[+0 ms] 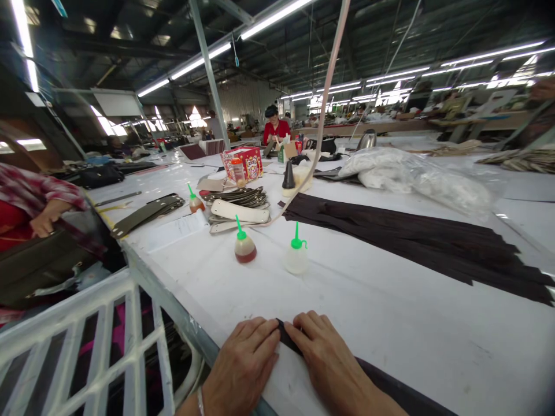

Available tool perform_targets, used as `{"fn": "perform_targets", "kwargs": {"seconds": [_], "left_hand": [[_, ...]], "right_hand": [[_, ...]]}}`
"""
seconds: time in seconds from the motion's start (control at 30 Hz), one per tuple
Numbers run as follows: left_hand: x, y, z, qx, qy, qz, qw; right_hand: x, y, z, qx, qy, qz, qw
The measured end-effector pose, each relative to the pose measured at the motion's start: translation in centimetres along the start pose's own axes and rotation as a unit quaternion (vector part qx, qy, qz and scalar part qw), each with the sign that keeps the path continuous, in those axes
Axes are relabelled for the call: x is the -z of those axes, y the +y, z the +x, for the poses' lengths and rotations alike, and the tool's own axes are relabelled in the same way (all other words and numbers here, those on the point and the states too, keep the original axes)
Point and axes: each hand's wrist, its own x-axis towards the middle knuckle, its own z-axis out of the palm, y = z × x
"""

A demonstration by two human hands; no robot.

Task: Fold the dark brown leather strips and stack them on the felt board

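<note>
Both hands press a dark strip flat.
Left hand [243, 364] and right hand [329, 361] lie spread, fingertips on the dark strip [289, 341] between them.

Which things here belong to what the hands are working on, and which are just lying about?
In hand: dark strip, pressed down by left hand and right hand.
Lying about: red bottle, white bottle, strip pile, plastic bag, red box.

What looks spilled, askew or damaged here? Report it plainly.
Nothing stands out. Left hand and right hand press a dark strip on the table; the red-filled bottle and clear bottle stand upright, no spill.
</note>
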Motion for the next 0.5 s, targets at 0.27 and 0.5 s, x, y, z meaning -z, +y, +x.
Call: {"fn": "perform_targets", "kwargs": {"seconds": [0.27,0.5], "left_hand": [[0.27,-0.07,-0.08,0.012,-0.016,-0.023,1.0],[0.61,-0.4,-0.64,0.069,-0.018,-0.033,0.997]], "right_hand": [[0.17,0.17,-0.05,0.026,0.0,-0.026,0.999],[0.03,0.24,0.38,0.033,-0.015,-0.061,0.997]]}}
